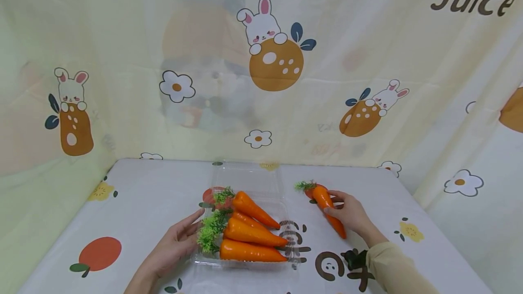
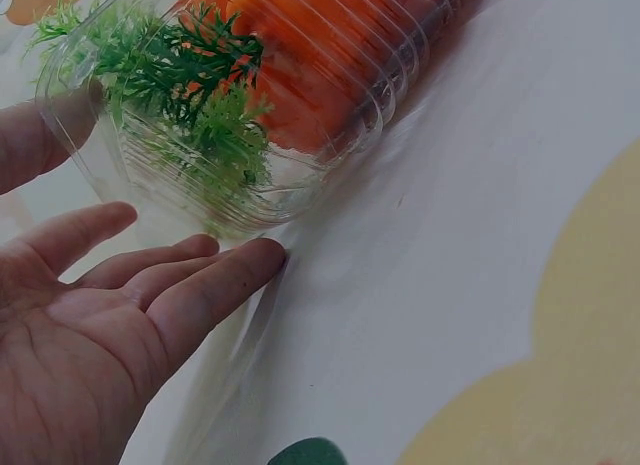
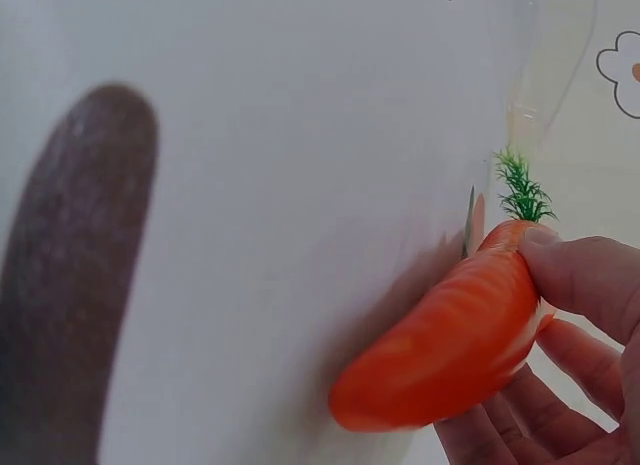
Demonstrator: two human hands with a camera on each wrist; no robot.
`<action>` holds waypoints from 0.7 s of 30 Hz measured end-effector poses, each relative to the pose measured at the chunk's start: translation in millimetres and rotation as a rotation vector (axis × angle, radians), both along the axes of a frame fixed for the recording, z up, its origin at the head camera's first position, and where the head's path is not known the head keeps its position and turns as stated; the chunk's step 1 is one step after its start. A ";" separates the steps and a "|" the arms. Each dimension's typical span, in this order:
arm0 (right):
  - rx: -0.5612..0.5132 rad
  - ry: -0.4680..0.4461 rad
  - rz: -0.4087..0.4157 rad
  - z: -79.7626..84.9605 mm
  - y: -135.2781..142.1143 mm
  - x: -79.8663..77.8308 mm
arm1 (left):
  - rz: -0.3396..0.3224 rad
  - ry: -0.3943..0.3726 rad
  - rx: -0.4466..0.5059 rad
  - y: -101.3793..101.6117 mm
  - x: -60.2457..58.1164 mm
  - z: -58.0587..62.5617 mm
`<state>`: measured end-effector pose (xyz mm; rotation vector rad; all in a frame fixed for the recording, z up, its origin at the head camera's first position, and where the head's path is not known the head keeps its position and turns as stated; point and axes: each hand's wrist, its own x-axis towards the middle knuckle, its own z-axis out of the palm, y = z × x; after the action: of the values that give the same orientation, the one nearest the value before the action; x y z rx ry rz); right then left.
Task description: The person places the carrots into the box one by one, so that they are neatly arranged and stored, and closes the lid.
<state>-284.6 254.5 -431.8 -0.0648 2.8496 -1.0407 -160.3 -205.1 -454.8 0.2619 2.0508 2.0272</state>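
An orange carrot (image 1: 323,197) with a green leafy top is pinched between the thumb and fingers of my right hand (image 1: 350,212), right of a clear plastic container. The right wrist view shows the thumb on the carrot (image 3: 450,335) near its leafy end, fingers behind. Several more carrots (image 1: 253,251) lie in the container (image 1: 245,264), tips to the right and green tops (image 1: 210,230) to the left. My left hand (image 1: 177,241) is at the container's left side, fingers extended. In the left wrist view, fingertips (image 2: 265,255) meet or nearly meet the container wall.
The container's clear lid (image 1: 247,180) is folded back behind it. A white cloth (image 1: 147,203) printed with fruit and letters covers the table. A cream curtain (image 1: 220,121) with rabbits and flowers hangs behind. A small dark object (image 1: 354,258) is beside the right sleeve.
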 end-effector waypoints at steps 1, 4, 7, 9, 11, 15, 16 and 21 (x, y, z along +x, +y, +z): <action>-0.001 0.003 0.002 1.4 0.1 1.0 | 0.001 -0.002 -0.001 0.1 -0.1 -0.2; 0.000 0.017 0.010 5.3 0.7 2.8 | 0.007 -0.014 -0.004 0.6 0.1 -0.4; 0.003 0.026 0.015 9.3 1.8 3.7 | 0.012 -0.020 -0.004 1.0 0.1 0.2; 0.003 0.030 0.020 12.3 2.4 4.3 | 0.015 -0.024 -0.002 1.2 0.1 0.6; 0.004 0.034 0.028 15.7 3.1 4.5 | 0.018 -0.023 -0.002 1.3 0.2 1.1; 0.000 0.043 0.041 22.9 3.7 5.4 | 0.025 -0.027 -0.011 1.8 0.4 2.0; -0.002 0.046 0.046 24.9 3.5 5.8 | 0.026 -0.026 -0.013 1.9 0.6 2.4; -0.013 0.069 0.065 34.3 0.5 9.1 | 0.020 -0.018 -0.016 1.5 0.9 2.5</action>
<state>-275.5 255.0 -397.5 -0.1969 2.8804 -1.0641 -159.4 -203.6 -452.4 0.2203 2.0657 2.0162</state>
